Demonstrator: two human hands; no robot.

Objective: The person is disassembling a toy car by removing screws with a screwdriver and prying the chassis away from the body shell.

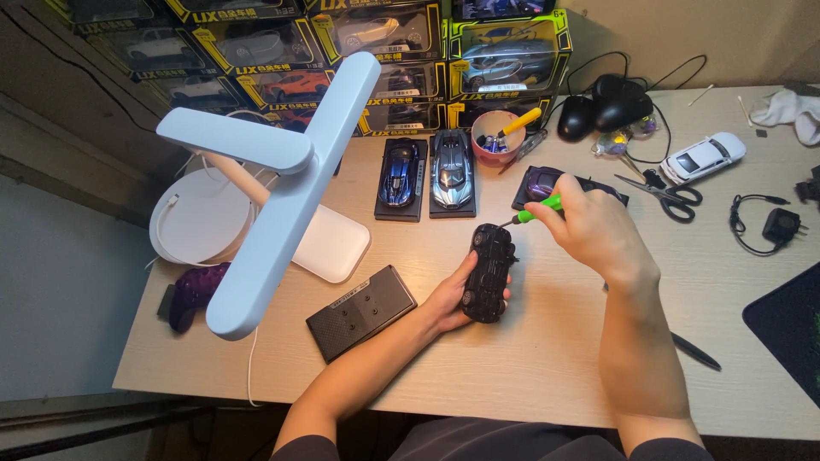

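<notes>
My left hand (446, 299) grips a black toy car (489, 271) turned underside up, just above the wooden table (530, 358). My right hand (589, 229) holds a green-handled screwdriver (540, 207) whose tip meets the car's front end. A black display base (361, 311) with screw holes lies to the left of my left hand.
A white desk lamp (282, 179) stands at left. Blue (399, 173) and silver (451, 171) model cars sit on bases at the back, near a pink cup (495, 137) of tools. A purple car (540, 181), scissors (670, 195), a white car (705, 156), computer mice and stacked boxed cars are behind.
</notes>
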